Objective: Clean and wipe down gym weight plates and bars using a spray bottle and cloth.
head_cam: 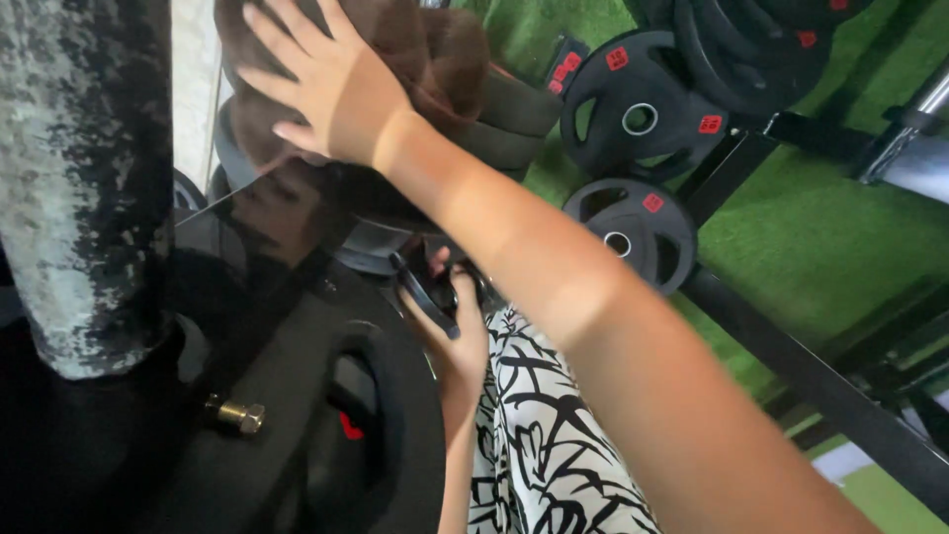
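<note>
Brown cloth (415, 49) lay bunched at the top of the head view, its long axis running left to right, draped over a glossy black machine surface (287, 326). My right hand (331, 84) pressed flat on it, fingers spread and pointing up-left, not closed around anything. Lower down, my left hand (450, 326) was wrapped around a small dark object (427, 295), its long axis tilted from upper left to lower right. 2 black weight plates (633, 119) stood on green turf (830, 218) behind.
</note>
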